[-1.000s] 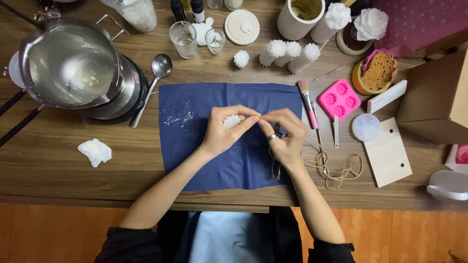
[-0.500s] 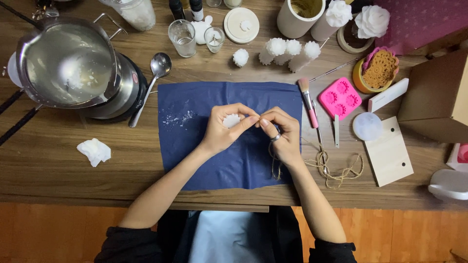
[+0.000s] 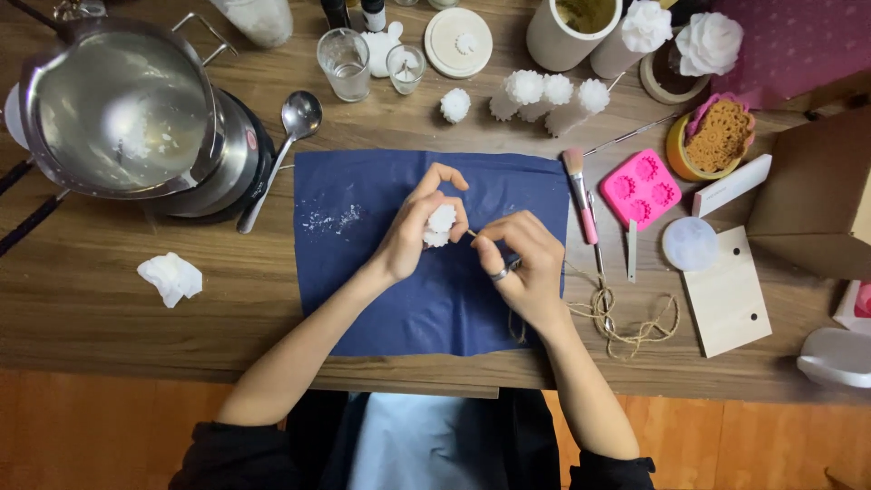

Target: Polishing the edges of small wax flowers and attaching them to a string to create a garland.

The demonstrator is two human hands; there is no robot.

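Left hand (image 3: 413, 231) grasps a small white wax flower (image 3: 441, 223) above the blue cloth (image 3: 363, 290) at counter (image 3: 109, 318) centre. Right hand (image 3: 526, 268) pinches a thin wick (image 3: 474, 234) touching the flower. Twine (image 3: 635, 322) lies just right of the cloth.

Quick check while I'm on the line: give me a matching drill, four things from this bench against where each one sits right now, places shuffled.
Things:
1. small white wax flower
2. metal spoon
3. pink silicone mould
4. crumpled white tissue

Places:
A. on the bare wood left of the blue cloth
B. right of the cloth, beside the pink-handled brush
C. in the left hand, over the cloth
D. leaning by the steel pot, bowl end up

Pairs: 1-C, 2-D, 3-B, 4-A
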